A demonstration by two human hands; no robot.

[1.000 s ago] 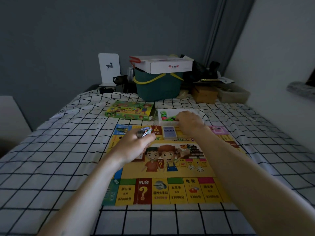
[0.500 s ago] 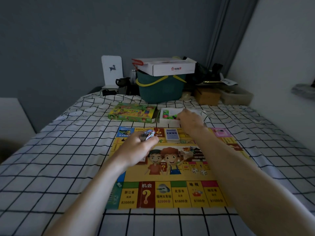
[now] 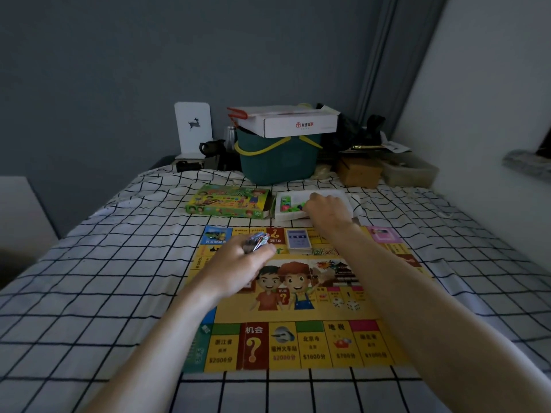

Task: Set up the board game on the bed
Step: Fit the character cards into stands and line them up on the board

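Note:
A yellow game board (image 3: 301,296) lies flat on the checked bed sheet (image 3: 98,281). My left hand (image 3: 238,263) hovers over the board's left side and grips a small stack of colourful cards (image 3: 257,241). My right hand (image 3: 326,210) reaches into the white box tray (image 3: 286,215) beyond the board, fingers curled down among green and pink pieces (image 3: 288,205); what they hold is hidden. A blue-backed card deck (image 3: 298,239) sits on the board's far edge. Two white dice (image 3: 346,304) rest right of the cartoon figures. The green box lid (image 3: 229,201) lies left of the tray.
At the head of the bed stand a teal basket (image 3: 278,162) with a white carton (image 3: 298,123) on top, a brown box (image 3: 359,171), a clear container (image 3: 411,171) and a white deer card (image 3: 193,129). A white wall runs along the right.
The view has tilted up slightly. My right hand has stayed in the tray, shifting a little. My left hand keeps its card stack in nearly the same place.

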